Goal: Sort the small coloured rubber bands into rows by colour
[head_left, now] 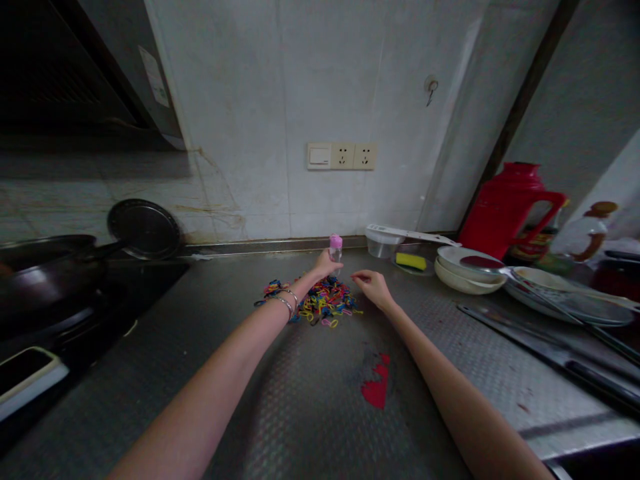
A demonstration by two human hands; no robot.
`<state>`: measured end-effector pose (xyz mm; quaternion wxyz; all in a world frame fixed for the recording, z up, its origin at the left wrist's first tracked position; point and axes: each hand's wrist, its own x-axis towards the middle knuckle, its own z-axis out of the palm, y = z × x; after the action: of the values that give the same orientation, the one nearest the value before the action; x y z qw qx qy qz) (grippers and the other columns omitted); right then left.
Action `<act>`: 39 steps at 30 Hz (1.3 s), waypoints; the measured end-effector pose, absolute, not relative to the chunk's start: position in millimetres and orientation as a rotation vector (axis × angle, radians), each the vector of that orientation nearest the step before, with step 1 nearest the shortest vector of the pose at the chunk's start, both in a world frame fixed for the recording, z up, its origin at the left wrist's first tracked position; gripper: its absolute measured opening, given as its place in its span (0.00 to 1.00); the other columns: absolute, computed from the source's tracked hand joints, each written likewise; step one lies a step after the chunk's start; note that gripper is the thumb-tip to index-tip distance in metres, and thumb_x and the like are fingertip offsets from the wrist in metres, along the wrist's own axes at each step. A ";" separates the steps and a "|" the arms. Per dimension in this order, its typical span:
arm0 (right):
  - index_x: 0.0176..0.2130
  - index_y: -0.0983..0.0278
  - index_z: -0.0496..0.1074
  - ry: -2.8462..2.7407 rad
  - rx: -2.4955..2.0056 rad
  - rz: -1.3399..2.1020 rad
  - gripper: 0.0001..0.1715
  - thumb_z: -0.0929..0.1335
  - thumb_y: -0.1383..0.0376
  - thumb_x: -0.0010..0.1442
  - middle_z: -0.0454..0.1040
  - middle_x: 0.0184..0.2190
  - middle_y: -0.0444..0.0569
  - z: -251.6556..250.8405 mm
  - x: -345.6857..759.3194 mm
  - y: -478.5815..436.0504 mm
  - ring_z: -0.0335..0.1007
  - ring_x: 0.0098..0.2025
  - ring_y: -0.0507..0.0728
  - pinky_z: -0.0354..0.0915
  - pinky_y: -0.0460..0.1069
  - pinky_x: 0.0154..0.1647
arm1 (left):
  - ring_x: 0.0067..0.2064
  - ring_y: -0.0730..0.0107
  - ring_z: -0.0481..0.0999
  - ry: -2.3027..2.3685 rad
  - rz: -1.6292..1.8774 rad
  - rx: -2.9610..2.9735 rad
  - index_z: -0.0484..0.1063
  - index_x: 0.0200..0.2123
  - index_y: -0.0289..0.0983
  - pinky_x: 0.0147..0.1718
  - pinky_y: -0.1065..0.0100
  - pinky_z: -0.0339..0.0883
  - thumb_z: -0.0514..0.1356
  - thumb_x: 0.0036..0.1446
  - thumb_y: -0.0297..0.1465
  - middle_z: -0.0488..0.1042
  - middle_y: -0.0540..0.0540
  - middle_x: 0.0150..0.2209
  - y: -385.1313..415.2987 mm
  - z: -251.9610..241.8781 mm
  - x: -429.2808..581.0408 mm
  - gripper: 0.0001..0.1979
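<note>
My left hand (327,264) is wrapped round a small clear bottle (336,253) with a pink top, which stands upright just behind the pile. Below and around that hand lies a heap of colourful small rubber bands (327,300), in red, yellow, blue, pink and black. My right hand (373,287) is at the heap's right edge, its thumb and forefinger pinched together. Whatever those fingertips hold, if anything, is too small to make out. Part of the heap is hidden behind my left wrist, which wears thin bracelets.
On the metal counter (310,413) a red patch (376,383) lies between my forearms. To the right are a yellow sponge (411,261), a plastic tub (384,243), stacked bowls (470,273), a knife (540,340) and a red thermos (507,213). A pan (45,267) stands left.
</note>
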<state>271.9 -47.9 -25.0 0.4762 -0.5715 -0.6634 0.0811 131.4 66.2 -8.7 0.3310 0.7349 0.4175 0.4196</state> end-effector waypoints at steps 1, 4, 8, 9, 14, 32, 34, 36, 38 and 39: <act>0.31 0.65 0.76 -1.626 -1.394 0.199 0.13 0.62 0.67 0.49 0.77 0.30 0.49 -25.4 272.1 -47.7 0.71 0.32 0.54 0.65 0.47 0.36 | 0.26 0.76 0.64 1.103 1.095 1.920 0.64 0.35 0.32 0.28 0.73 0.58 0.65 0.35 0.27 0.66 0.51 0.26 65.3 -8.4 131.7 0.20; 0.32 0.65 0.76 -1.632 -1.398 0.190 0.14 0.62 0.68 0.49 0.77 0.30 0.49 -27.0 273.1 -47.0 0.71 0.32 0.54 0.65 0.47 0.36 | 0.28 0.75 0.65 1.101 1.114 1.909 0.63 0.39 0.32 0.29 0.72 0.59 0.66 0.34 0.28 0.67 0.49 0.30 61.7 -6.2 131.5 0.25; 0.32 0.65 0.76 -1.641 -1.443 0.140 0.14 0.62 0.67 0.50 0.77 0.30 0.49 -30.6 275.0 -46.2 0.71 0.32 0.54 0.65 0.48 0.36 | 0.34 0.71 0.67 1.111 1.116 1.876 0.62 0.44 0.32 0.34 0.71 0.60 0.67 0.32 0.27 0.68 0.44 0.37 56.6 1.5 121.2 0.31; 0.32 0.65 0.76 -1.647 -1.460 0.128 0.14 0.62 0.67 0.50 0.77 0.30 0.49 -32.0 275.6 -46.0 0.71 0.32 0.54 0.65 0.48 0.36 | 0.36 0.70 0.68 1.133 1.099 1.859 0.61 0.45 0.31 0.35 0.71 0.61 0.66 0.32 0.26 0.68 0.42 0.39 55.5 3.7 115.5 0.33; 0.33 0.65 0.76 -1.707 -1.538 0.121 0.14 0.62 0.68 0.49 0.76 0.30 0.50 -39.9 279.1 -44.5 0.71 0.32 0.54 0.65 0.47 0.36 | 0.39 0.66 0.69 1.210 1.042 1.774 0.60 0.51 0.31 0.35 0.71 0.62 0.60 0.34 0.19 0.68 0.38 0.44 49.8 8.6 65.6 0.35; 0.30 0.65 0.76 -1.784 -1.587 0.090 0.14 0.62 0.69 0.46 0.74 0.30 0.50 -44.3 277.5 -45.2 0.69 0.31 0.54 0.63 0.46 0.35 | 0.28 0.73 0.71 1.446 1.208 1.363 0.73 0.29 0.32 0.24 0.75 0.63 0.56 0.39 0.22 0.74 0.45 0.27 -10.9 -2.7 -101.6 0.10; 0.30 0.64 0.76 -1.787 -1.579 0.096 0.14 0.62 0.69 0.45 0.74 0.30 0.50 -45.9 278.7 -44.5 0.69 0.32 0.54 0.63 0.46 0.36 | 0.27 0.73 0.71 1.460 1.092 1.539 0.73 0.29 0.33 0.24 0.74 0.62 0.56 0.39 0.23 0.74 0.46 0.26 -21.1 -4.2 -100.0 0.10; 0.30 0.64 0.76 -1.789 -1.580 0.102 0.14 0.62 0.69 0.45 0.74 0.30 0.50 -47.2 279.7 -43.9 0.69 0.33 0.54 0.63 0.47 0.37 | 0.28 0.72 0.70 1.397 0.967 1.752 0.74 0.28 0.33 0.26 0.73 0.62 0.57 0.40 0.24 0.74 0.48 0.25 -32.5 -6.7 -97.9 0.09; 0.30 0.65 0.76 -1.788 -1.582 0.103 0.14 0.62 0.69 0.45 0.74 0.31 0.50 -48.0 280.4 -43.7 0.69 0.33 0.54 0.64 0.47 0.37 | 0.28 0.72 0.70 1.319 0.861 1.945 0.75 0.28 0.34 0.28 0.73 0.62 0.56 0.40 0.25 0.73 0.49 0.24 -43.8 -7.3 -96.3 0.09; 0.30 0.65 0.75 -1.787 -1.582 0.099 0.14 0.62 0.69 0.45 0.74 0.30 0.50 -48.1 280.6 -43.8 0.69 0.33 0.54 0.64 0.47 0.37 | 0.28 0.72 0.69 1.304 0.833 2.027 0.75 0.28 0.34 0.29 0.73 0.61 0.56 0.40 0.25 0.73 0.49 0.24 -49.0 -6.1 -95.7 0.10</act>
<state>280.6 -43.8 -48.1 0.3675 -0.6159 -0.6958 0.0387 -95.7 -49.0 -6.1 0.2913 0.7605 0.4891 0.3124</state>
